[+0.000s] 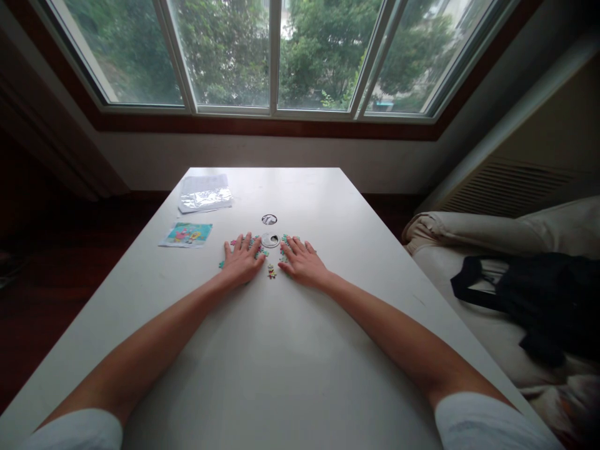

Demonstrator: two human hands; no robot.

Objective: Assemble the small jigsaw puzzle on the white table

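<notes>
on the left of the white worktop (281,350) lies a bright picture sheet (186,234), and past it, nearer the window (229,50), are some shiny sheets (205,194). next comes one green piece (222,265) near the left hand (241,259). that hand is flat with its fingers spread apart, and it is not gripping anything. it rests over a left bunch of pieces (265,253), which peek out around the fingers. in the middle, a dark round thing (269,219) sits nearer the window, and a silver round thing (270,240) sits between the two hands. below them lies a lone piece (272,271), apart from both bunches. its long way seems to run toward the window, with the thin end pointing there. then comes a right bunch of pieces (283,253), partly under the right hand (302,261), which is flat too, fingers apart, holding nothing. the pieces in both bunches seem to point every which way, but they are too small and covered to be sure. i think the work is at an early stage: the pieces are out and in two bunches, so that bit looks done. i cannot see any that are clearly joined, so a lot seems left.
</notes>
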